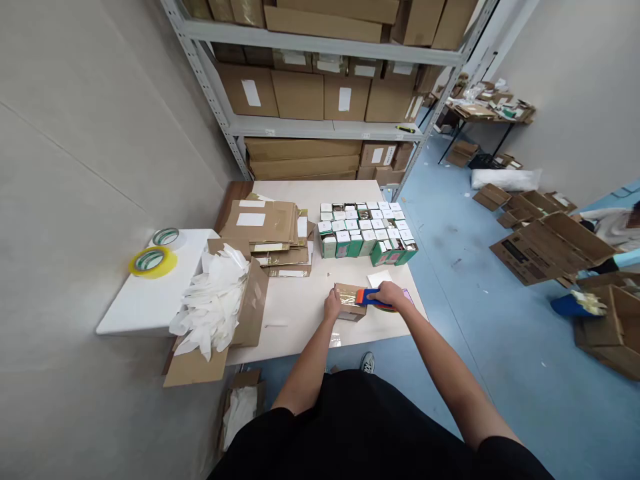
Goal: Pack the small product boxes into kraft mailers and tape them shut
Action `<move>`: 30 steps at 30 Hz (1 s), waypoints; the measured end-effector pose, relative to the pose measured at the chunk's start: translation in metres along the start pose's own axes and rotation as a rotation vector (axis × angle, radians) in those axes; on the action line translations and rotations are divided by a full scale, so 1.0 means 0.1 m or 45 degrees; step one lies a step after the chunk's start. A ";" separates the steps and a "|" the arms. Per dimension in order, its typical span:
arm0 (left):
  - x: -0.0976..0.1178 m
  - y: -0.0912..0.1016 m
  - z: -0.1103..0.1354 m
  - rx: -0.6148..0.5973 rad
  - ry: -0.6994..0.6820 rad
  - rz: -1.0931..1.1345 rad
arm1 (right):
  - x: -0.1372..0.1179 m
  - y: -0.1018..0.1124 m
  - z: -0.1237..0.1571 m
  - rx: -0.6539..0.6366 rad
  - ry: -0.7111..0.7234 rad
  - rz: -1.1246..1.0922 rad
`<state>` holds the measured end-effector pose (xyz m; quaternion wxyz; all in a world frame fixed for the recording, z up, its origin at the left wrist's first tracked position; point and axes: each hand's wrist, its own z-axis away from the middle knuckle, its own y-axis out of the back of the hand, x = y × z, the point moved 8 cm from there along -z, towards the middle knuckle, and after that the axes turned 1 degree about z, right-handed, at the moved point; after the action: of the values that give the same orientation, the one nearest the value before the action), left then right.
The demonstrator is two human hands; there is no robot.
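Observation:
A small cardboard box [350,315] rests near the front edge of the table, with shiny tape across its top. My left hand [332,305] grips its left side, fingers partly hidden. In my right hand [389,294] is a blue and orange tape dispenser [367,297], its orange end against the right part of the box top. Part of a roundish thing shows under the right hand, too covered to make out. Just behind lies a white sheet [380,277]. Several green and white small boxes [367,230] stand in rows farther back on the table.
Flattened cardboard boxes [265,227] are stacked at the table's left. Beside them, an open carton [253,307] overflows with white paper [215,293]. Tape rolls [153,262] lie on a white surface [135,303]. Behind stands a shelf [320,128] of cartons. A person [613,227] is at far right.

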<state>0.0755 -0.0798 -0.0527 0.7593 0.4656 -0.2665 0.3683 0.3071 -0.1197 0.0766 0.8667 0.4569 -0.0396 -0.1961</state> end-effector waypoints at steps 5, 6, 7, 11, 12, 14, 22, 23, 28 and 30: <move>-0.02 0.04 0.00 -0.003 -0.043 -0.091 | 0.76 -0.16 0.10 -0.014 -0.094 -0.068; -0.02 0.04 0.00 0.000 -0.051 -0.101 | 0.83 -0.20 0.11 -0.016 -0.098 -0.085; -0.03 0.04 0.00 0.001 -0.056 -0.108 | 0.87 -0.23 0.10 -0.013 -0.097 -0.102; -0.07 0.06 -0.01 -0.038 -0.046 -0.154 | 0.85 -0.35 0.04 -0.020 -0.077 -0.157; -0.09 0.08 -0.02 -0.052 -0.036 -0.168 | 0.82 -0.38 0.01 -0.026 -0.066 -0.165; -0.15 0.13 -0.06 -0.075 -0.018 -0.184 | 0.73 -0.44 -0.02 -0.031 -0.030 -0.176; -0.47 0.81 -0.31 -0.031 0.007 -0.188 | -0.05 -0.55 0.01 0.109 0.119 -0.243; -0.52 0.95 -0.34 -0.006 0.045 -0.224 | -0.19 -0.56 0.01 0.109 0.137 -0.243; -0.49 1.43 -0.40 0.132 -0.070 -0.196 | -0.87 -0.55 -0.07 0.083 0.220 -0.205; -0.47 1.43 -0.40 0.078 -0.124 -0.065 | -1.12 -0.56 -0.12 0.083 0.244 -0.171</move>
<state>-0.0652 -0.0158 -0.0318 0.7401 0.5126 -0.2798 0.3335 0.1899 -0.0966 0.0365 0.8361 0.5031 0.0677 -0.2077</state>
